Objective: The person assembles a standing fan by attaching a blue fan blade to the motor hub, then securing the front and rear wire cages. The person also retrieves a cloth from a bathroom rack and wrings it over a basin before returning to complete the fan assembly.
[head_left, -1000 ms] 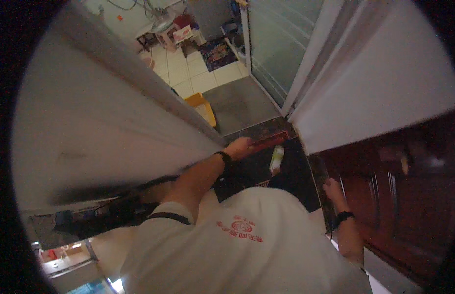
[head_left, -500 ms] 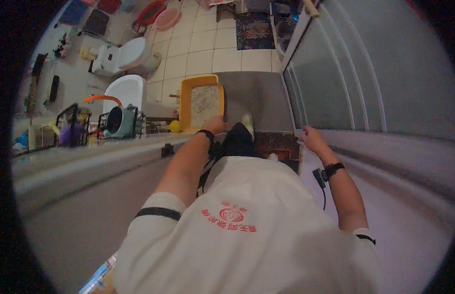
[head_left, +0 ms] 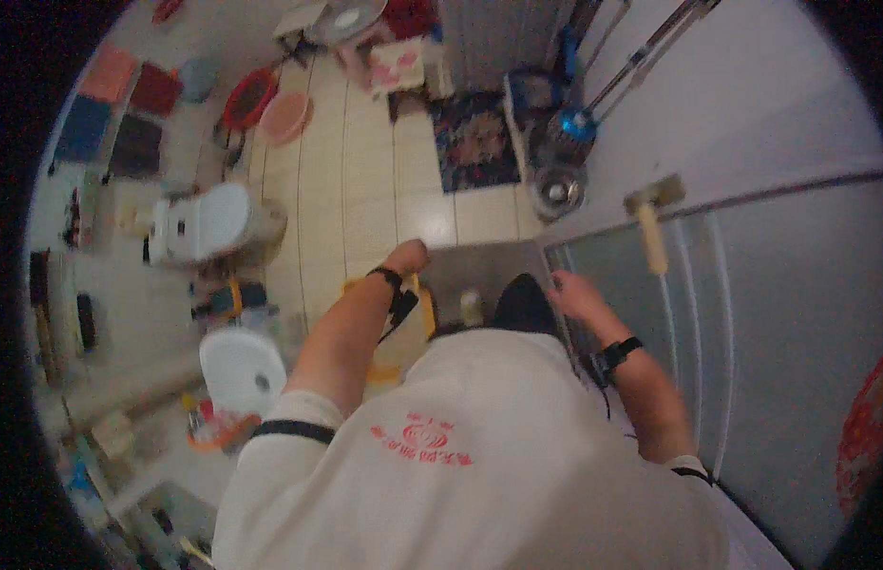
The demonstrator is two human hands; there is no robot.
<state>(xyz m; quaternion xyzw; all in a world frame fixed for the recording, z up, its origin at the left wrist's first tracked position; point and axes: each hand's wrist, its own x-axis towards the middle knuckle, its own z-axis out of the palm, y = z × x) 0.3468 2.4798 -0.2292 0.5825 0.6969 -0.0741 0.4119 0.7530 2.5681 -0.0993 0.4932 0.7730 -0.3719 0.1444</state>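
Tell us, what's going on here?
A person in a pale shirt is in a tiled bathroom. Their right hand is at the edge of a frosted glass door; whether it grips is unclear. The left hand is near a yellow tray, holding nothing visible. A toilet and white basin stand to the left, a patterned mat ahead.

Red print at 6 o'clock, on chest of wearer's white T-shirt [head_left: 517,408]: a rnd emblem [head_left: 425,436], w/ a short row of small Chinese-style chars [head_left: 430,419] on its 12 o'clock side & a longer arc of bigger chars [head_left: 446,458] curving below, approx its 9 to 4 o'clock. All small & blurry. Just before 12 o'clock, a pale item [head_left: 398,65] bears pinkish-red marks, too blurred to tell if text.
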